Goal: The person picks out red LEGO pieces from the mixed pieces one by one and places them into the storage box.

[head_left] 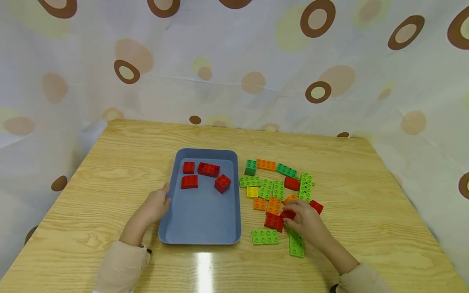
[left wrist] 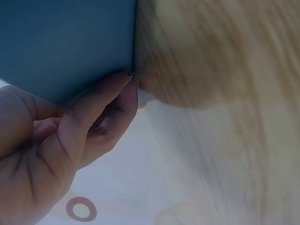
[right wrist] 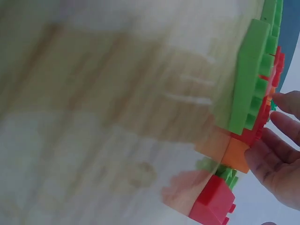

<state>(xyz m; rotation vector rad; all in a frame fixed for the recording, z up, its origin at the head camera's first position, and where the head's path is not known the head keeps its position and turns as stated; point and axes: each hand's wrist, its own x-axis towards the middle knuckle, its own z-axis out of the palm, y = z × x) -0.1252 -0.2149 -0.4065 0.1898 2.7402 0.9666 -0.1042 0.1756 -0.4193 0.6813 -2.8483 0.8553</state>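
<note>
A blue-grey tray holds several red toy bricks, among them a long red brick and a tilted red brick. My left hand grips the tray's left rim; in the left wrist view its curled fingers press against the tray wall. My right hand is over the loose bricks, thumb and fingertips around a red brick that they partly cover. Beside it lies another red brick. In the right wrist view, the right hand is behind a light green brick.
Loose bricks spread right of the tray: a yellow brick, an orange brick, a dark green brick and a light green brick. More red bricks include one at the right. A patterned curtain surrounds the wooden table.
</note>
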